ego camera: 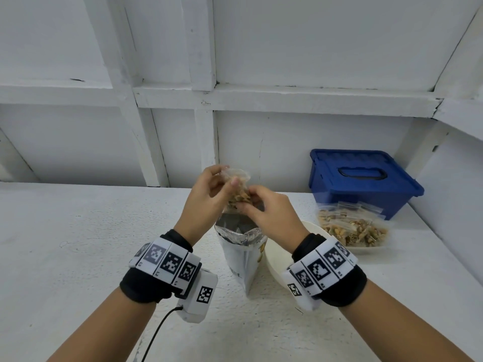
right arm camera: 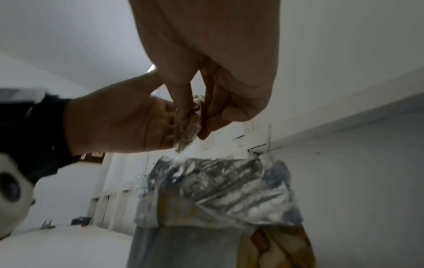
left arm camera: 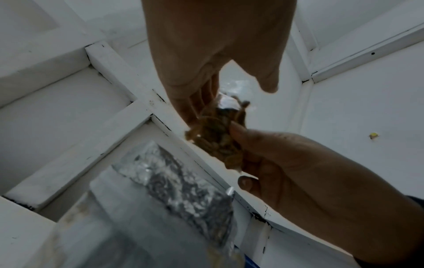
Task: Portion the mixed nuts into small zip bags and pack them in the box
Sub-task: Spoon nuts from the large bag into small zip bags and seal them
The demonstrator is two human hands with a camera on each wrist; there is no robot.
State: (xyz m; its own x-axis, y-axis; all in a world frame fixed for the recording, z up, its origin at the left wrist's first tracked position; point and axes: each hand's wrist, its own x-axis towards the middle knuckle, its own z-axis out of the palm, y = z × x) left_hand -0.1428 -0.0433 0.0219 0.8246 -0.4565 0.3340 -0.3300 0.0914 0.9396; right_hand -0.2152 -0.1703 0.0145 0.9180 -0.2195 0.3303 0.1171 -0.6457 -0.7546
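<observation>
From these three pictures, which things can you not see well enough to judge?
- Zip of the small bag: fingers of the left hand cover it in the head view; open or sealed, unknown.
- Inside the foil pouch: dark in the head view, blurred in both wrist views.
- Inside the blue box: its lid hides it.
- Bowl: the right hand and wrist cover most.

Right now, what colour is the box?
Blue, lid included; the head view shows it best.
</observation>
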